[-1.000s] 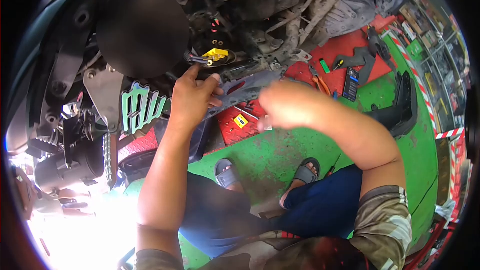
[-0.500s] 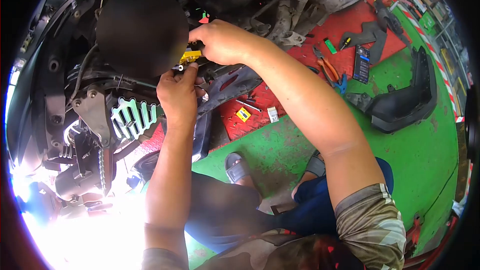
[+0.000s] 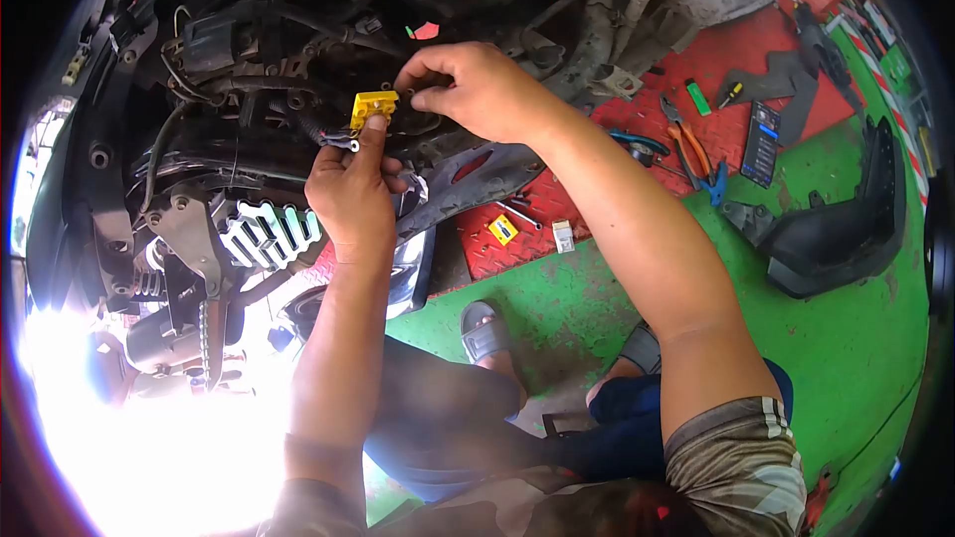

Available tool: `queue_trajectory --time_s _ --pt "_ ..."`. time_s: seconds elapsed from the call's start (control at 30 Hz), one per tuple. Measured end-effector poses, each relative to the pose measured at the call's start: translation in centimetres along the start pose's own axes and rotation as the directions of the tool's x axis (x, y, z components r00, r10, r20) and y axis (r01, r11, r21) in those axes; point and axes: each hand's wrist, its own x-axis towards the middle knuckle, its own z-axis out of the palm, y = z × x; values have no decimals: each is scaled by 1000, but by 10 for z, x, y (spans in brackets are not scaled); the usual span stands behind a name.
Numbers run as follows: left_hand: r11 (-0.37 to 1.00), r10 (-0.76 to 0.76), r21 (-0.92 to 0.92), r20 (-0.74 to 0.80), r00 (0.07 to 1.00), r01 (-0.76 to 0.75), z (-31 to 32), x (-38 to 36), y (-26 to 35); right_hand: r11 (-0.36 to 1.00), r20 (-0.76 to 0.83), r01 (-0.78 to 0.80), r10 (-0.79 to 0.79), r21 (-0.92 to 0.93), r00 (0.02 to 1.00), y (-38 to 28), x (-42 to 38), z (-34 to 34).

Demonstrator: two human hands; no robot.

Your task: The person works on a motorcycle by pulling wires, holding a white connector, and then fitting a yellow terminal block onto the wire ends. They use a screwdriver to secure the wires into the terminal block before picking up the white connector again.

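Note:
Between the thumb and fingers of my left hand (image 3: 353,194) is a small yellow block-shaped part (image 3: 374,107), its face turned up towards me. Dark wires with a pale end (image 3: 350,145) come out beside the thumb. My right hand (image 3: 473,89) is just to the right of the block, apart from it, thumb and index finger bent towards each other in a pinch. Whatever is between those fingertips is too small to make out. Both hands are over the exposed frame (image 3: 269,85) of a vehicle with its covers off.
On the red mat (image 3: 517,259) lie a yellow box (image 3: 502,230), a white box (image 3: 563,237), and orange-handled pliers (image 3: 686,144). A phone (image 3: 761,144) and a black plastic cover (image 3: 836,229) are to the right. A finned silver part (image 3: 269,236) sits below left.
My right hand has drawn away from the yellow block, which now shows more fully. A dark round patch that covered the upper left has gone. The view has shifted slightly.

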Motion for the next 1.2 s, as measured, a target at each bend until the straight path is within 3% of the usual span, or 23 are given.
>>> queue_trajectory --time_s 0.3,0.37,0.5,0.57,0.67,0.8,0.87,0.97,1.2 --pt "999 -34 -21 -83 996 33 7 0 6 990 55 -24 16 138 998 1 -15 6" --pt "998 -57 -22 -82 995 55 7 1 6 973 -18 -62 67 221 998 0 -15 12" --pt "997 -52 -53 -79 996 48 4 -2 10 996 -63 -53 58 70 996 -10 -16 17" --pt "997 -60 -44 21 998 61 -2 -1 4 995 -89 -97 97 9 991 -12 -17 21" --pt "994 -47 -87 123 991 58 -12 1 -1 992 -165 -98 110 80 980 -5 -19 32" --pt "993 -27 -108 117 993 40 -13 1 1 998 -226 -19 34 68 973 2 -22 46" --pt "998 7 -66 95 995 0 -11 1 -1 979 -226 -86 128 186 966 -6 -22 47" --pt "1000 0 -3 73 997 1 -11 0 1 974 -201 -182 206 134 958 -15 -17 42" --pt "999 36 27 16 999 -36 -9 0 0 973 -168 -164 190 161 967 11 -8 43"
